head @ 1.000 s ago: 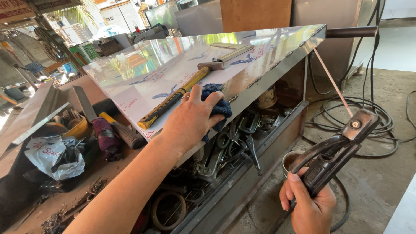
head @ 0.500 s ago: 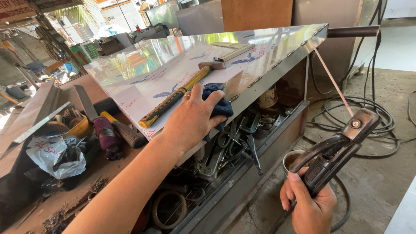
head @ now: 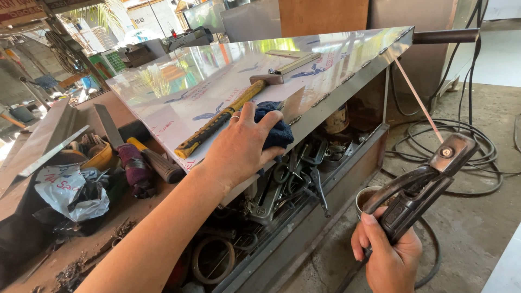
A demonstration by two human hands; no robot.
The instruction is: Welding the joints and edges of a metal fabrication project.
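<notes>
The left hand (head: 239, 149) lay spread, fingers open, pressing a dark blue rag (head: 275, 127) against the near edge of a shiny steel sheet (head: 217, 81) resting flat like a table top. The right hand (head: 388, 252) was closed around the grip of a welding electrode holder (head: 420, 187), which clamped a thin rod (head: 417, 97) slanting up toward the sheet's folded edge. The rod tip stood near that edge, just below the corner, though whether it touched could not be told. Small tack marks (head: 320, 99) dotted the folded edge at intervals, so part of the seam looked already tacked; no arc or glow showed at the rod.

A yellow-handled hammer (head: 228, 114) lay on the sheet just beside the left hand, and a flat metal square (head: 296, 61) lay farther back. Under the sheet a tray held a tangle of pliers and clamps (head: 293, 179). Black cables (head: 434, 157) looped across the concrete floor near the holder, and a small tin can (head: 366, 196) stood close by the right hand. On the left, a plastic bag (head: 68, 190) and scrap metal crowded the ground.
</notes>
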